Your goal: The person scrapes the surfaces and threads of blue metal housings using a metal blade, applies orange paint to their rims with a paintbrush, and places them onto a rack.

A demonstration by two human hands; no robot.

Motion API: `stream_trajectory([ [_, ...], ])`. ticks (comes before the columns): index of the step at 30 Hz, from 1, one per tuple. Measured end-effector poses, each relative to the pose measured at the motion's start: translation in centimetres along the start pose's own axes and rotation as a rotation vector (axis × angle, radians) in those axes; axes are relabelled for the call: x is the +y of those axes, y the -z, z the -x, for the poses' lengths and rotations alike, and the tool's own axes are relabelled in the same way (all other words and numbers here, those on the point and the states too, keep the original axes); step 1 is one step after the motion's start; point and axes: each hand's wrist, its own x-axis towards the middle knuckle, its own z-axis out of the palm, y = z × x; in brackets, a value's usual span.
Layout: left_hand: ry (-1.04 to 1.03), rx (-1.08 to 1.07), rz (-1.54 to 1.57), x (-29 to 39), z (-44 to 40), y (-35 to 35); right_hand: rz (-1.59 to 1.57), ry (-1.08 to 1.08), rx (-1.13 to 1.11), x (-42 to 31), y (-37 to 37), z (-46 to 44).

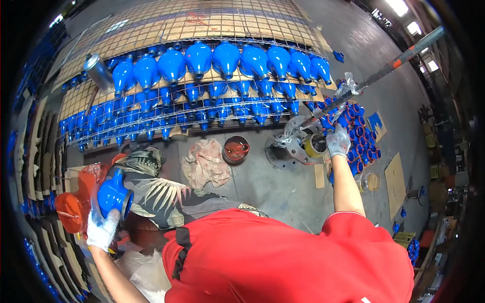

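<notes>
My left hand, in a white glove, is closed around a glossy blue cast part, with its dark round opening facing right. This part is held beside my leg, next to a red plastic bag or cloth. Stretched out to the right, my gloved right hand is closed beside a yellow-sided round container. What its fingers hold, if anything, is hidden. Close by are a grey flanged metal piece and the pile of blue parts with red rims.
Ahead, a wire-mesh rack carries rows of blue castings and a spray can. A pole slants across the right side. A stained cloth and a paint pot stand on the floor; cardboard lies right.
</notes>
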Motion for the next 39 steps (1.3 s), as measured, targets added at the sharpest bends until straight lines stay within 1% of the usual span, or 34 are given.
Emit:
stream_trajectory([
  [2,0.138,0.010,-0.150,-1.4,-0.2,0.2,0.135,0.037,0.087,-0.2,0.3,-1.0],
  [4,0.155,0.003,-0.208,-0.9,-0.5,0.2,0.145,0.051,0.041,0.9,-0.1,-3.2],
  [6,0.194,0.031,-0.190,-1.4,-0.8,0.3,0.127,0.086,-0.264,2.0,-1.3,-5.4],
  [7,0.176,0.063,-0.138,-1.6,-0.9,0.0,0.171,0.109,-0.323,2.0,-1.7,-6.0],
  [8,0.182,0.067,-0.138,-1.8,-1.0,0.1,0.170,0.115,-0.325,1.9,-2.2,-6.4],
  [10,0.182,0.025,-0.119,-1.9,-1.5,0.2,0.215,0.044,-0.359,1.8,-3.0,-6.8],
  [12,0.159,0.004,-0.063,-1.8,-1.9,0.3,0.240,0.066,-0.313,1.8,-3.0,-6.8],
  [14,0.226,-0.078,0.083,-1.6,-2.3,0.5,0.269,0.194,-0.201,1.4,-1.2,-6.3],
  [15,0.219,-0.078,0.085,-2.0,-2.4,0.7,0.176,0.245,-0.160,0.9,1.1,-5.6],
  [16,0.250,-0.078,0.122,-2.8,-2.6,0.8,0.153,0.293,-0.026,1.3,1.8,-5.5],
  [17,0.282,-0.082,0.161,-3.4,-2.7,0.8,0.087,0.295,-0.013,1.6,2.9,-5.3],
  [19,0.237,-0.072,0.225,-3.5,-2.7,0.2,-0.011,0.252,0.021,-0.1,7.9,-3.2],
  [20,0.200,-0.048,0.287,-3.6,-2.7,-0.1,-0.004,0.303,0.069,-0.3,9.6,-2.6],
  [22,0.175,-0.025,0.373,-5.0,-2.6,-0.7,-0.016,0.338,0.212,-1.3,13.3,-0.8],
  [23,0.162,-0.001,0.447,-5.7,-2.5,-1.0,-0.011,0.342,0.233,-2.0,15.2,0.1],
  [25,0.179,0.023,0.512,-4.2,-1.7,-1.4,-0.095,0.322,0.341,-3.5,18.7,2.5],
  [26,0.207,0.041,0.560,-3.8,-1.3,-1.4,-0.136,0.376,0.416,-4.2,20.2,3.6],
  [28,0.188,0.023,0.612,-5.5,-1.4,-1.5,-0.304,0.522,0.467,-6.0,23.3,6.2],
  [29,0.147,0.026,0.704,-6.8,-1.5,-1.9,-0.304,0.531,0.478,-7.1,24.5,7.3],
  [30,0.109,0.035,0.793,-7.9,-1.3,-2.4,-0.431,0.613,0.423,-8.3,25.4,8.3],
  [31,0.024,0.053,0.869,-7.9,-0.9,-3.1,-0.563,0.696,0.357,-9.6,25.9,9.3],
  [32,0.023,0.010,1.022,-7.8,-0.5,-3.7,-0.576,0.718,0.349,-11.1,25.9,10.0],
  [33,0.013,-0.056,1.185,-6.7,0.2,-4.3,-0.711,0.738,0.220,-12.7,25.8,10.7],
  [34,-0.052,-0.134,1.257,-2.9,1.4,-4.2,-0.845,0.759,0.078,-14.8,25.4,11.3],
  [35,-0.022,-0.228,1.428,-1.8,2.1,-4.6,-0.950,0.817,-0.021,-17.2,24.8,12.1],
  [36,-0.078,-0.145,1.515,-0.9,2.6,-5.7,-0.975,0.857,-0.061,-19.5,24.3,12.8],
  [37,-0.114,-0.282,1.548,1.6,3.5,-5.4,-0.942,0.993,-0.154,-21.8,23.8,13.5],
  [38,-0.162,-0.351,1.576,1.8,3.5,-6.2,-0.909,1.131,-0.245,-24.2,23.1,14.2],
  [39,-0.183,-0.375,1.617,4.1,4.1,-6.1,-0.908,1.295,-0.280,-26.7,22.3,14.8],
])
